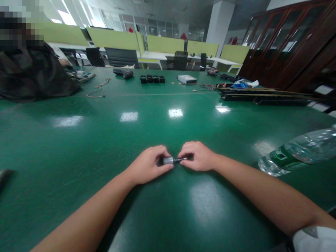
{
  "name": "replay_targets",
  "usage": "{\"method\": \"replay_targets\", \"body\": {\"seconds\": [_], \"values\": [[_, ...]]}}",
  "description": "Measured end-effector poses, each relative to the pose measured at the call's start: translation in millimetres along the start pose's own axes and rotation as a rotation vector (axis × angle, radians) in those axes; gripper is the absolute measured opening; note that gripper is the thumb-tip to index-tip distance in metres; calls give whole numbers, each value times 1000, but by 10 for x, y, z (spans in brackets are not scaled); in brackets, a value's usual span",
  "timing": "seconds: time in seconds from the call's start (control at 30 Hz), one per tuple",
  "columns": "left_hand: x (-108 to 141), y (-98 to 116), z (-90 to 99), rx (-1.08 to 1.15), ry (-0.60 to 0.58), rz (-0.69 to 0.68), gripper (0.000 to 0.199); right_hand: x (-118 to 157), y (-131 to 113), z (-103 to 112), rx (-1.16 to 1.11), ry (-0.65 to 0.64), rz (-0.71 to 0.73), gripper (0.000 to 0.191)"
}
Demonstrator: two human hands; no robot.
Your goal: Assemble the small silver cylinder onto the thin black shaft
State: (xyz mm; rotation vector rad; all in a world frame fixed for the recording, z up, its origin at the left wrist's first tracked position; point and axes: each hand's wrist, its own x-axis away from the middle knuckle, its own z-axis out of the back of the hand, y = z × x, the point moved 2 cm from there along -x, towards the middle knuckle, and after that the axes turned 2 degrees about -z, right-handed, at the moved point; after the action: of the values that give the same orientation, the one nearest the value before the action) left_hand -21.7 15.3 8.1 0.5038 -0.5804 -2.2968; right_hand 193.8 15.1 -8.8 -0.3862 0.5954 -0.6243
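Silver-and-black cylinder (169, 160) gripped from both ends at a green table (157, 220).
At the cylinder's nine o'clock, the left hand (148, 165) clamps its thick end; at three o'clock, the right hand (200, 157) pinches its slim tip. A plastic bottle (294, 154) sits farther out toward three.

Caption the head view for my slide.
Bare left hand and right hand hold a small silver-and-black cylindrical object at a glossy green table.
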Motion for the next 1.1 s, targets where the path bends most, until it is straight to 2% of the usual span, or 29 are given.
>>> {"method": "replay_targets", "body": {"seconds": [0.2,0.37,0.43,0.6,0.83,1.1], "values": [[2,5,-4,-6,2,35,19,21,109,79,3,-15,-7,9],[9,-18,-12,-6,8,83,21,37,343,194,-8,45,-209,8],[7,-17,-11,3,7,80,21,42,379,217,-35,45,-240,7],[2,-5,-4,9,12,86,21,31,280,200,-67,-27,-171,8],[12,-19,-3,25,30,76,19,8,132,87,-35,4,-75,11],[9,-70,-16,18,52,106,25,0,243,108,-69,-9,-156,20]]}}
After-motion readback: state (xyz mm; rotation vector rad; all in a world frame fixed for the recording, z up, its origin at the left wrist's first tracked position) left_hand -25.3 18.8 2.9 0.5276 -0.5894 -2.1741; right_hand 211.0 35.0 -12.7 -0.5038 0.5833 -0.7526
